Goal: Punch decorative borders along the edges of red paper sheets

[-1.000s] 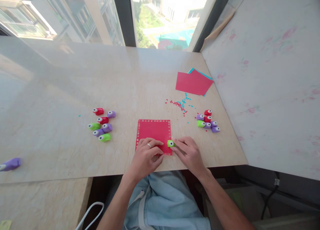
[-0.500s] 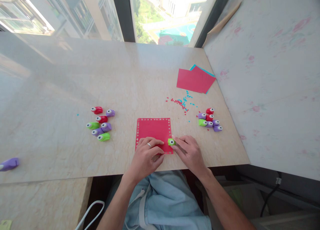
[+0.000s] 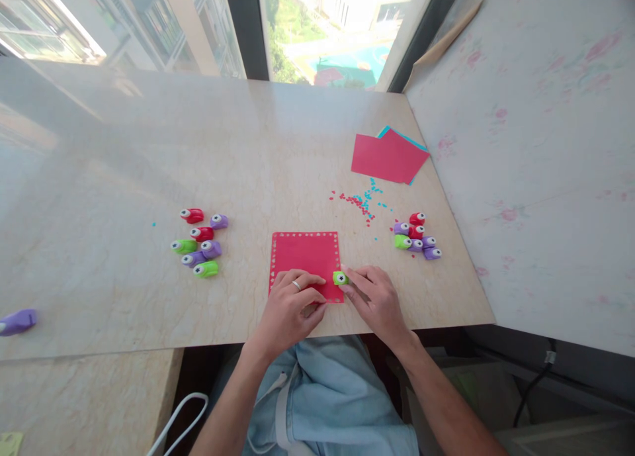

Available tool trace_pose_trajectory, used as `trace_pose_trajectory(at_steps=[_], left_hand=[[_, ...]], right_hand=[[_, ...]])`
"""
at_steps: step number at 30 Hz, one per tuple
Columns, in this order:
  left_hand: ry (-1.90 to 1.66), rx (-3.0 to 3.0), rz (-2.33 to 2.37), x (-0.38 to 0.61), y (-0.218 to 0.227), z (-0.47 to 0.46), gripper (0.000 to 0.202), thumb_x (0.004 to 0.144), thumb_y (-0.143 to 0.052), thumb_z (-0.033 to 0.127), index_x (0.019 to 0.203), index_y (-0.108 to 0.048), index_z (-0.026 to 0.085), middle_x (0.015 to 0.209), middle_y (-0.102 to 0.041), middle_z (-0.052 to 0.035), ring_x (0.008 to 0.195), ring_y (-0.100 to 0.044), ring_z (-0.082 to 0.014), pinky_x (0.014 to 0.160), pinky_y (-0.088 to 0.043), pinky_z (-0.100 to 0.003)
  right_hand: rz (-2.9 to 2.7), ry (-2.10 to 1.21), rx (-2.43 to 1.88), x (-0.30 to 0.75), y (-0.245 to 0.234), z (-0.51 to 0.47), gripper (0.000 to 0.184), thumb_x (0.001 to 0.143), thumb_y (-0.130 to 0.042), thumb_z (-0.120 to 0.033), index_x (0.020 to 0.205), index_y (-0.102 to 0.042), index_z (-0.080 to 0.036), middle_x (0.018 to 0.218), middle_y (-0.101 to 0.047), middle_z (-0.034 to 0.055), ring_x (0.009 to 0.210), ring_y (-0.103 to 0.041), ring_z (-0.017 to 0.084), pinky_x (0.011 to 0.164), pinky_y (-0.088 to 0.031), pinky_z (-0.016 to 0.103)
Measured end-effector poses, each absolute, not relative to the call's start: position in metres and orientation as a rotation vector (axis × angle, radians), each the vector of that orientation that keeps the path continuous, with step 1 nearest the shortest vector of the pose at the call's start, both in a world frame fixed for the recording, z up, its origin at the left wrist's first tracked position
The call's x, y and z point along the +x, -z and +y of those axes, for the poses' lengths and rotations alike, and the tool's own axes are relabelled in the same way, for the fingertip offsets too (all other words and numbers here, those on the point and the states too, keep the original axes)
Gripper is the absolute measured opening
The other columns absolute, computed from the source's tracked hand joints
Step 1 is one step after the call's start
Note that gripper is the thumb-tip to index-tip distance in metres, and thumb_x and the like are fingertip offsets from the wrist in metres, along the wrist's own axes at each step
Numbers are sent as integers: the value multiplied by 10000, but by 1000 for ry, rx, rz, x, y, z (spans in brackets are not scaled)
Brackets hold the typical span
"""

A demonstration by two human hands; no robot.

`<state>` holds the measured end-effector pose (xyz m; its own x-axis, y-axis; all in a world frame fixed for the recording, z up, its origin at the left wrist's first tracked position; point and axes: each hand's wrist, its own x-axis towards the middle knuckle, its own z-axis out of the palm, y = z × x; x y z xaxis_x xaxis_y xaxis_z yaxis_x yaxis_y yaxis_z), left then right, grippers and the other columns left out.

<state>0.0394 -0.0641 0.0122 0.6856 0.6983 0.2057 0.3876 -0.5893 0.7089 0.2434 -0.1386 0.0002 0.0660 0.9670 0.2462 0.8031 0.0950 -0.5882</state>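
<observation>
A red sheet of paper (image 3: pixel 305 252) lies near the table's front edge, with a row of small punched shapes along its borders. My left hand (image 3: pixel 294 304), a ring on one finger, rests over its lower left part. The fingertips press on the sheet and the thumb is at its lower edge, so the paper is gripped there. At the sheet's right border sits a small green craft punch (image 3: pixel 340 278) with a dark star on its white top. The thumb and fingers of my right hand (image 3: pixel 376 300) are closed on it from the right.
Several punches in red, purple and green stand in a left group (image 3: pixel 201 247) and a right group (image 3: pixel 415 244). Red and blue paper bits (image 3: pixel 364 203) are scattered below a stack of coloured sheets (image 3: pixel 387 157). A larger purple punch (image 3: pixel 18 322) lies far left; a patterned wall (image 3: pixel 536 145) borders the right.
The whole view has shifted very slightly. Both hands, the red paper and the green punch keep practically the same places relative to each other.
</observation>
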Motion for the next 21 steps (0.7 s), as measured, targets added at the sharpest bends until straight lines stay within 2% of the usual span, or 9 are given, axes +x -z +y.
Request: trace_pose_trajectory(at_steps=[21], left_hand=[[-626, 2261, 835, 41, -12, -65, 93, 835, -664, 175, 769, -692, 234, 1055, -729, -27, 972, -580, -220, 860, -438, -401]], right_hand=[[-1758, -351, -1746, 243, -1, -138, 379, 946, -601, -331, 1308, -624, -221, 899, -674, 73, 853, -597, 226, 796, -471, 388]])
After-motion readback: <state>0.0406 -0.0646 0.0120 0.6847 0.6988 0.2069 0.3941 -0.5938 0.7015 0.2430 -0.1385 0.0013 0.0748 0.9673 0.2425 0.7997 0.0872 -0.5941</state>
